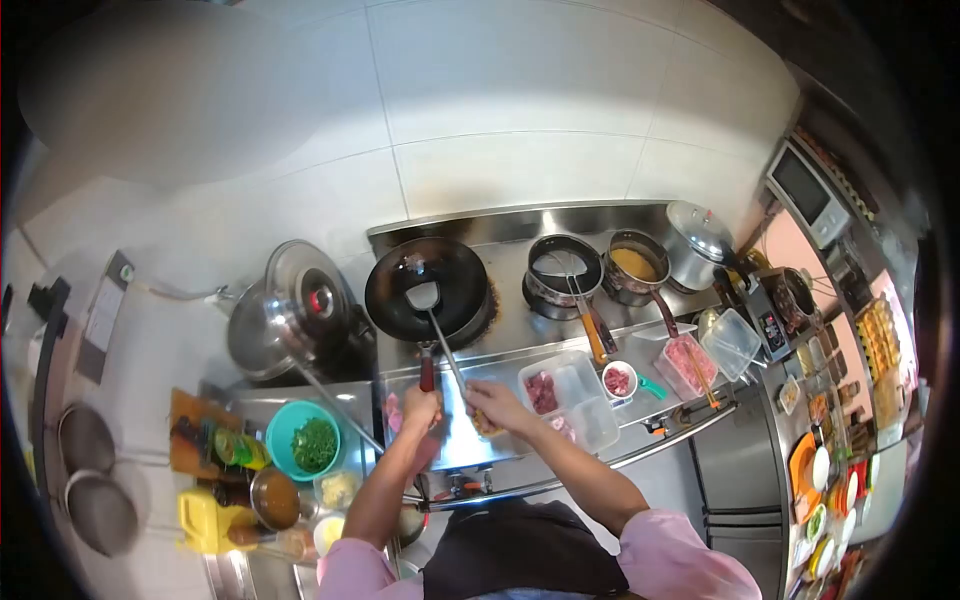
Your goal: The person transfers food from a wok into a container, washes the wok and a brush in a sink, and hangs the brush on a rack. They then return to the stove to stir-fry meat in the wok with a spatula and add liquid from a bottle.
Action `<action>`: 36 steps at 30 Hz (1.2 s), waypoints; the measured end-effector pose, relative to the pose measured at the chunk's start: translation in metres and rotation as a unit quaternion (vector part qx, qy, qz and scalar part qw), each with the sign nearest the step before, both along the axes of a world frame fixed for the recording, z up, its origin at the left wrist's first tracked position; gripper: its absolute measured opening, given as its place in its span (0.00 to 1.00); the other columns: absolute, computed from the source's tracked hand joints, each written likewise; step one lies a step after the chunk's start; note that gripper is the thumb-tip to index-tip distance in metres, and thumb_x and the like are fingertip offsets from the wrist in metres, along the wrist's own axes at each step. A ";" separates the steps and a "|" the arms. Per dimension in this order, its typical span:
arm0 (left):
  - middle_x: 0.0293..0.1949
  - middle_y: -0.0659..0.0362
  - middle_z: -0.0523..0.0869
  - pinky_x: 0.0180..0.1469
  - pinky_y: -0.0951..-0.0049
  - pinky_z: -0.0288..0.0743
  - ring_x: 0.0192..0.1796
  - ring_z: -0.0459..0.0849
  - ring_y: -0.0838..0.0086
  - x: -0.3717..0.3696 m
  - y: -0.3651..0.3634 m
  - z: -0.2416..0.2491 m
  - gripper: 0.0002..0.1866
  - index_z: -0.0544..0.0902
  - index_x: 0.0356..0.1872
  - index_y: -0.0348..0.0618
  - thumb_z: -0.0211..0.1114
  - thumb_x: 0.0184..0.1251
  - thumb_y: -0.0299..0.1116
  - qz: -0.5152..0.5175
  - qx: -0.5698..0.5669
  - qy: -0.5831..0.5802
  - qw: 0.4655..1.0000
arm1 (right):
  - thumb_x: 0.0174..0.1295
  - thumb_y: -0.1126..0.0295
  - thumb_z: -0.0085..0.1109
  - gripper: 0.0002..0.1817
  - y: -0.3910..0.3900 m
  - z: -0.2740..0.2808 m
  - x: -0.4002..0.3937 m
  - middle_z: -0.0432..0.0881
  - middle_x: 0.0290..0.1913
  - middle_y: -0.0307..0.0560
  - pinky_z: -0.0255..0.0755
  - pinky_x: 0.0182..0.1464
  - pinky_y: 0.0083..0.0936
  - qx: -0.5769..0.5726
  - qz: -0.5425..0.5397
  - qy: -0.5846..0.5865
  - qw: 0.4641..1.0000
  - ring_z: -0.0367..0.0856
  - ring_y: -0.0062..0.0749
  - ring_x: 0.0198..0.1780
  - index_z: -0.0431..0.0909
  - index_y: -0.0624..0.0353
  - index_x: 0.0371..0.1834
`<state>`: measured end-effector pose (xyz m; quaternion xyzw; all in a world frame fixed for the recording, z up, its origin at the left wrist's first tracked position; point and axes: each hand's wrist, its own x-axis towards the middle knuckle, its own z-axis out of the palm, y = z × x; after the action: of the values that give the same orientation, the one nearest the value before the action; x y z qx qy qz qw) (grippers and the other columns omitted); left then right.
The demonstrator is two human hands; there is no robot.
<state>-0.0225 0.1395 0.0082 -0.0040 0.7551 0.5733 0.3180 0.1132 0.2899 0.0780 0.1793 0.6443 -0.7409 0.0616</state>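
Note:
My left hand (420, 408) is closed around the dark red handle of a black wok (462, 275), which sits on the left burner. In my right hand (492, 405) is the long handle of a metal wok spatula (446, 345); its blade rests inside the wok. A little liquid or shine shows on the wok's dark inner surface, but I see no food in it. Just right of my right hand stands a clear plastic container (598, 425) with pieces of raw red meat (541, 392). Beside it is a small white cup (619, 393) of red meat.
A saucepan holding a strainer (563, 264), a pot of yellowish contents (633, 263) and a lidded steel pot (699, 245) line the stove. Minced meat (687, 362) sits farther right. Leftward are a teal bowl (275, 440) of chopped greens, bottles and a yellow jug (205, 520).

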 end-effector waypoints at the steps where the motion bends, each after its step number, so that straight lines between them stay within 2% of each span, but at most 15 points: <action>1: 0.14 0.60 0.75 0.10 0.71 0.62 0.11 0.73 0.74 -0.012 0.009 -0.005 0.04 0.76 0.24 0.39 0.62 0.55 0.25 -0.004 -0.003 0.003 1.000 | 0.73 0.61 0.53 0.23 0.000 0.000 0.006 0.78 0.28 0.37 0.61 0.17 0.17 -0.015 0.000 0.001 1.000 0.70 0.17 0.16 0.73 0.61 0.66; 3: 0.15 0.60 0.75 0.10 0.70 0.62 0.11 0.74 0.73 -0.032 0.021 -0.021 0.05 0.74 0.31 0.40 0.61 0.55 0.24 -0.041 -0.028 0.007 0.999 | 0.72 0.62 0.54 0.24 0.007 -0.012 0.032 0.80 0.30 0.39 0.64 0.18 0.17 0.007 -0.006 -0.055 0.998 0.71 0.17 0.18 0.72 0.63 0.68; 5: 0.15 0.59 0.76 0.10 0.69 0.61 0.10 0.73 0.73 -0.037 0.028 -0.020 0.04 0.77 0.31 0.37 0.56 0.56 0.24 -0.033 -0.002 0.010 0.999 | 0.71 0.63 0.55 0.24 0.016 -0.044 0.073 0.82 0.31 0.41 0.67 0.18 0.17 0.021 -0.023 -0.094 0.995 0.73 0.17 0.18 0.73 0.65 0.66; 8: 0.17 0.58 0.78 0.11 0.68 0.64 0.13 0.75 0.73 -0.037 0.033 -0.030 0.06 0.77 0.37 0.38 0.57 0.60 0.26 -0.039 -0.011 0.003 0.999 | 0.69 0.63 0.57 0.25 0.030 -0.071 0.136 0.84 0.31 0.43 0.69 0.19 0.19 0.034 -0.053 -0.168 0.984 0.75 0.19 0.18 0.74 0.65 0.65; 11: 0.22 0.55 0.81 0.13 0.67 0.69 0.15 0.78 0.72 -0.044 0.029 -0.049 0.09 0.76 0.41 0.40 0.61 0.67 0.33 -0.023 0.132 -0.115 0.984 | 0.67 0.63 0.58 0.25 0.037 -0.090 0.175 0.85 0.30 0.45 0.71 0.20 0.21 0.117 -0.074 -0.242 0.960 0.77 0.21 0.19 0.75 0.66 0.63; 13: 0.26 0.57 0.82 0.17 0.70 0.73 0.21 0.80 0.72 -0.037 0.021 -0.041 0.20 0.76 0.42 0.43 0.60 0.72 0.52 0.044 0.153 -0.182 0.970 | 0.67 0.60 0.57 0.24 0.038 -0.100 0.185 0.86 0.29 0.45 0.72 0.20 0.23 0.151 -0.040 -0.258 0.953 0.78 0.23 0.19 0.77 0.66 0.60; 15: 0.27 0.59 0.80 0.20 0.75 0.73 0.23 0.79 0.73 -0.023 0.002 -0.040 0.18 0.76 0.42 0.45 0.57 0.74 0.51 0.099 0.231 -0.148 0.956 | 0.68 0.59 0.56 0.23 0.036 -0.099 0.179 0.86 0.29 0.47 0.74 0.22 0.24 0.110 0.007 -0.263 0.959 0.79 0.23 0.20 0.79 0.66 0.58; 18: 0.27 0.61 0.80 0.22 0.77 0.73 0.23 0.78 0.76 0.011 -0.022 -0.130 0.12 0.77 0.42 0.46 0.57 0.75 0.44 0.313 0.217 -0.175 0.908 | 0.68 0.58 0.57 0.27 0.026 -0.139 0.163 0.86 0.35 0.50 0.77 0.25 0.25 0.096 0.016 -0.194 0.976 0.81 0.26 0.25 0.74 0.66 0.64; 21: 0.27 0.64 0.79 0.23 0.79 0.71 0.24 0.78 0.78 0.044 -0.018 -0.160 0.06 0.78 0.43 0.47 0.58 0.74 0.37 0.122 0.129 -0.137 0.975 | 0.68 0.61 0.57 0.31 -0.002 -0.186 0.130 0.83 0.43 0.54 0.80 0.28 0.28 -0.071 -0.194 -0.172 0.963 0.83 0.31 0.30 0.65 0.64 0.71; 24: 0.32 0.64 0.83 0.25 0.77 0.71 0.28 0.80 0.79 0.037 0.010 -0.165 0.06 0.81 0.44 0.47 0.61 0.71 0.32 0.013 0.011 -0.021 1.000 | 0.69 0.66 0.55 0.31 0.001 -0.215 0.082 0.79 0.49 0.54 0.82 0.33 0.29 -0.102 -0.266 -0.223 0.932 0.85 0.38 0.38 0.57 0.64 0.72; 25: 0.31 0.64 0.83 0.26 0.77 0.71 0.28 0.80 0.79 0.028 0.020 -0.183 0.06 0.82 0.44 0.46 0.62 0.71 0.32 0.013 0.012 0.126 0.992 | 0.69 0.67 0.55 0.30 0.001 -0.218 0.070 0.79 0.48 0.53 0.82 0.33 0.30 -0.111 -0.297 -0.218 0.923 0.85 0.38 0.38 0.57 0.64 0.71; 27: 0.31 0.63 0.84 0.26 0.78 0.72 0.27 0.80 0.80 0.003 0.039 -0.217 0.07 0.83 0.45 0.46 0.63 0.70 0.33 0.009 0.017 0.407 0.913 | 0.68 0.69 0.55 0.29 -0.002 -0.224 0.050 0.80 0.45 0.53 0.82 0.33 0.31 -0.127 -0.359 -0.211 0.900 0.85 0.38 0.37 0.58 0.64 0.69; 30: 0.36 0.63 0.87 0.32 0.78 0.77 0.34 0.82 0.82 -0.031 0.061 -0.233 0.08 0.86 0.46 0.47 0.61 0.71 0.32 -0.019 0.035 0.272 0.961 | 0.67 0.72 0.55 0.23 -0.010 -0.204 0.042 0.80 0.43 0.53 0.81 0.30 0.30 -0.122 -0.404 -0.216 0.880 0.85 0.36 0.35 0.61 0.62 0.63; 33: 0.36 0.63 0.87 0.33 0.78 0.78 0.35 0.83 0.81 -0.034 0.063 -0.186 0.09 0.87 0.46 0.47 0.61 0.71 0.32 -0.103 0.001 0.009 0.995 | 0.67 0.74 0.55 0.19 -0.015 -0.212 0.041 0.80 0.40 0.52 0.79 0.27 0.29 -0.124 -0.442 -0.194 0.867 0.85 0.35 0.31 0.63 0.61 0.60; 36: 0.37 0.63 0.86 0.32 0.77 0.79 0.34 0.81 0.83 -0.028 0.059 -0.177 0.08 0.86 0.46 0.43 0.61 0.72 0.31 -0.119 0.028 0.023 0.992 | 0.67 0.75 0.55 0.17 -0.020 -0.239 0.046 0.80 0.36 0.50 0.77 0.24 0.27 -0.102 -0.462 -0.149 0.868 0.84 0.33 0.27 0.65 0.61 0.56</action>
<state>-0.0510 0.1986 -0.1692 0.1079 0.7407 0.5524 0.3669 0.1590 0.2703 -0.1610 0.5575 0.3919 -0.7107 -0.1747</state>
